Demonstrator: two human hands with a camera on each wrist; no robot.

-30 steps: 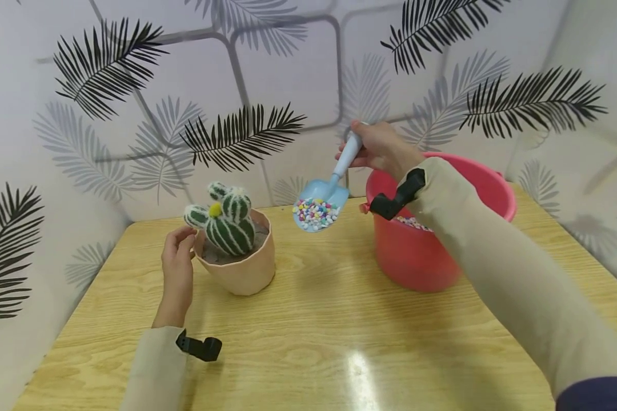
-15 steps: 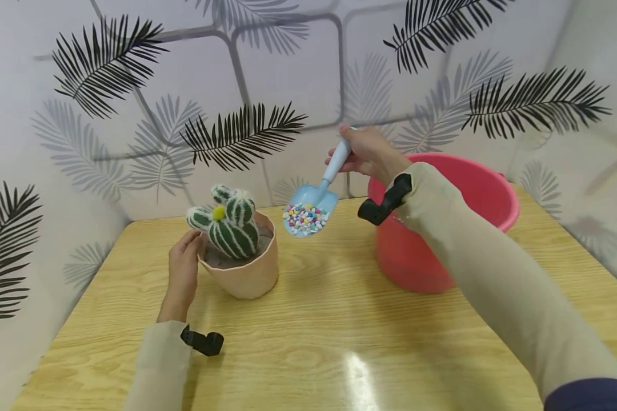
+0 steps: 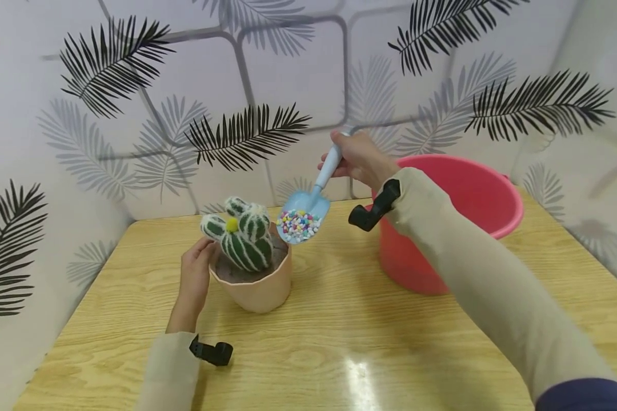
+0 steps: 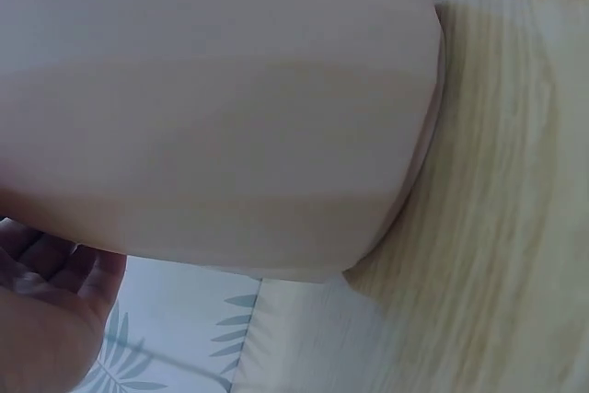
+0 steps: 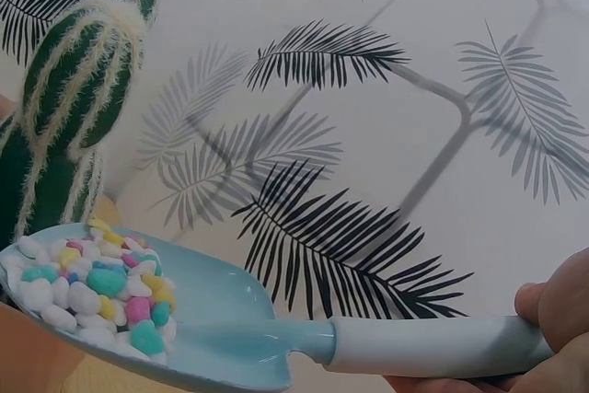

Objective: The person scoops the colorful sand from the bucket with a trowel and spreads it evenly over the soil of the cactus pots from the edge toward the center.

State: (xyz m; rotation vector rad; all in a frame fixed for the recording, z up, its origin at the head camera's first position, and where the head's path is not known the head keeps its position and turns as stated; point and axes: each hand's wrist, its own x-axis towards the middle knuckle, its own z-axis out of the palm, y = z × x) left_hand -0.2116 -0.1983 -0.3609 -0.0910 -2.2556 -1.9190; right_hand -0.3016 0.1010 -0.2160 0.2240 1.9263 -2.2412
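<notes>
My right hand (image 3: 357,157) grips the white handle (image 5: 433,345) of a small light-blue shovel (image 3: 313,201). Its blade carries colourful pebbles (image 5: 101,287) in white, pink, yellow and teal. The blade hovers at the right rim of a pale peach flowerpot (image 3: 259,292), apart from the table. Grey soil (image 3: 283,251) fills the pot, and a green-and-white knitted cactus (image 3: 247,245) with a yellow ball stands in it. At the pot's left rim, my left hand (image 3: 195,274) holds on with curled fingers; the left wrist view shows this hand (image 4: 55,310) against the pot wall (image 4: 221,126).
A large red bucket (image 3: 416,257) stands on the right of the wooden table (image 3: 298,354), partly covered by my right sleeve (image 3: 473,257). Behind the table rises a wall (image 3: 293,74) with a leaf pattern. Both wrists wear black cameras.
My right hand has carried the loaded shovel left and slightly down, from near the bucket to the pot's rim. The pot and my left hand have shifted right and a little nearer.
</notes>
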